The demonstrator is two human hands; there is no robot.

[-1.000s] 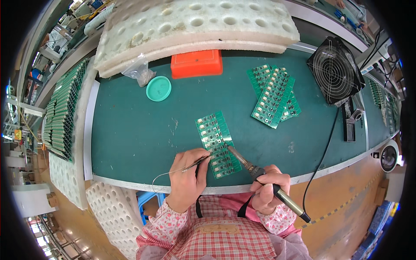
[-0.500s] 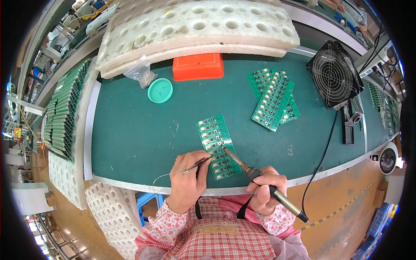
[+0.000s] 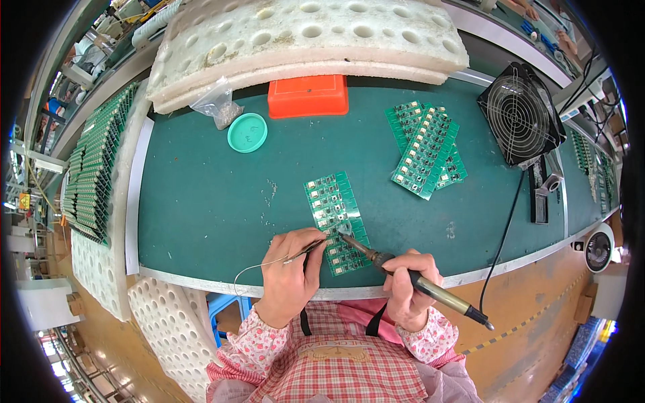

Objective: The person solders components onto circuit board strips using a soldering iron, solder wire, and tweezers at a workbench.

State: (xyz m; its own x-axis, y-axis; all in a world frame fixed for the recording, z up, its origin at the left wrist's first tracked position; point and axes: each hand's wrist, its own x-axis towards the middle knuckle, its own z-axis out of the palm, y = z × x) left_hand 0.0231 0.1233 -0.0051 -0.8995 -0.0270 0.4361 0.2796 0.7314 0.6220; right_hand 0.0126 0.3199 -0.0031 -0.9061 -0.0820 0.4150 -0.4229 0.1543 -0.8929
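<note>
A green circuit board panel (image 3: 329, 196) with rows of small components lies on the green bench mat, near the front edge. My left hand (image 3: 287, 279) rests at its left side, fingers pinched on dark tweezers (image 3: 310, 248). A thin solder wire (image 3: 247, 270) trails out of that same hand in a loop to the left. My right hand (image 3: 410, 289) grips a soldering iron (image 3: 443, 297) like a pen. Its tip touches or nearly touches the panel beside the left fingertips, and a wisp of pale smoke seems to rise there.
Stacked panels (image 3: 423, 151) lie at the right, near a black fan (image 3: 521, 117). Farther back are a red tray (image 3: 308, 97), a turquoise lid (image 3: 247, 133) and a plastic bag (image 3: 218, 104). White foam blocks (image 3: 302, 57) line the back; boards (image 3: 97, 168) stand in foam at left.
The soldering iron's tip has moved slightly nearer along the panel, toward my left fingers. Faint smoke now shows at the tip. My left hand keeps its grip.
</note>
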